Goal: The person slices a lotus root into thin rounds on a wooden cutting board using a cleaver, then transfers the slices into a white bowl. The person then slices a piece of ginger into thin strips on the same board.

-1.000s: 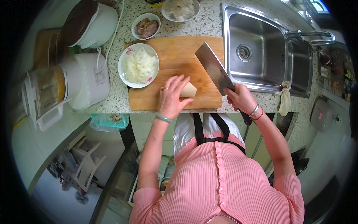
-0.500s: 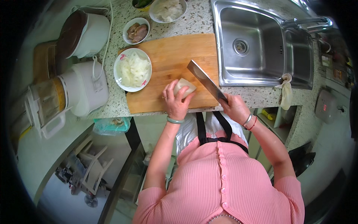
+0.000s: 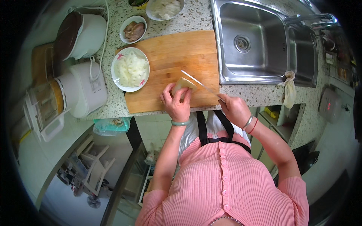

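Observation:
My left hand (image 3: 177, 104) is curled over a pale, cream-coloured block of food (image 3: 184, 83), pressing it on the wooden cutting board (image 3: 188, 49). The kind of food cannot be made out. My right hand (image 3: 235, 109) grips the handle of a cleaver (image 3: 200, 83). Its blade points up and left beside the block and appears nearly edge-on, as a thin bright line. On the board's left side sits a white plate (image 3: 117, 79) with pink flower marks, holding a heap of thin whitish slices (image 3: 131, 69).
Behind the plate are a bowl (image 3: 122, 37) of brownish meat pieces and a bowl (image 3: 151, 14) of whitish shreds. The steel sink (image 3: 250, 60) borders the board's right, a cloth (image 3: 289, 92) over its edge. A white appliance (image 3: 88, 88) and a lidded pot (image 3: 88, 37) stand left.
The cleaver has turned from showing its broad face to nearly edge-on, its tip moving slightly left. My left hand still holds the block, which has tilted. The whole view has shifted a little.

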The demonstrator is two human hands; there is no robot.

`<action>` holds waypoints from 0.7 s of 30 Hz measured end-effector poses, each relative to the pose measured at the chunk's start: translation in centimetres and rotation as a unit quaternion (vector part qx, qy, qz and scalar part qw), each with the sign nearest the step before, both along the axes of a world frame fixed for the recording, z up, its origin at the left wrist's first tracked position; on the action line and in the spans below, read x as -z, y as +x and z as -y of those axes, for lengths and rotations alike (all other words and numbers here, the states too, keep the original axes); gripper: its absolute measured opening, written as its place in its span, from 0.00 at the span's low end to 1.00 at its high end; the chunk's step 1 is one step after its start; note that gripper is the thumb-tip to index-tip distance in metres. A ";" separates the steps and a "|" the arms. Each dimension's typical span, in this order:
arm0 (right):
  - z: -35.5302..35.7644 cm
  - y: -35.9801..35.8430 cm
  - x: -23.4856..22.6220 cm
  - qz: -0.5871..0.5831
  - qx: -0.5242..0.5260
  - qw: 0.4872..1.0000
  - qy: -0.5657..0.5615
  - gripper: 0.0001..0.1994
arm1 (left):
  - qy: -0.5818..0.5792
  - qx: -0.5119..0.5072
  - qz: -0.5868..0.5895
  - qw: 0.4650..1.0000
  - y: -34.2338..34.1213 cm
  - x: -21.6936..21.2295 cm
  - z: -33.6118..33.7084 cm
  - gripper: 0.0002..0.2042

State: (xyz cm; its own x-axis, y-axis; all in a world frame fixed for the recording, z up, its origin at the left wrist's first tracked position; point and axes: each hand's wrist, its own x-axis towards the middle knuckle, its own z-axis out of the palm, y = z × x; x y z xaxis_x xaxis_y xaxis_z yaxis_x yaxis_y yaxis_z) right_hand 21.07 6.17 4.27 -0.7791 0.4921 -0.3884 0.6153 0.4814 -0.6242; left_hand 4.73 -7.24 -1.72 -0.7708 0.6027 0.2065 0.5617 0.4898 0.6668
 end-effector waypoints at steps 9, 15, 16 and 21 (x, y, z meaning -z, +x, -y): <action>1.2 0.3 -0.9 0.033 -0.072 0.995 0.054 0.13 | -0.006 -0.018 0.006 1.000 0.2 0.6 -0.2 0.11; 1.2 0.0 -2.1 0.078 -0.085 0.993 0.037 0.12 | 0.027 -0.033 0.011 0.999 0.5 1.3 -0.4 0.15; 1.2 -0.1 -2.4 0.088 -0.089 0.992 0.034 0.12 | 0.022 -0.026 0.009 0.999 0.5 1.6 -0.1 0.16; 0.8 -0.8 -3.8 0.111 -0.108 0.988 0.009 0.20 | 0.024 -0.002 -0.009 1.000 0.1 2.2 0.1 0.15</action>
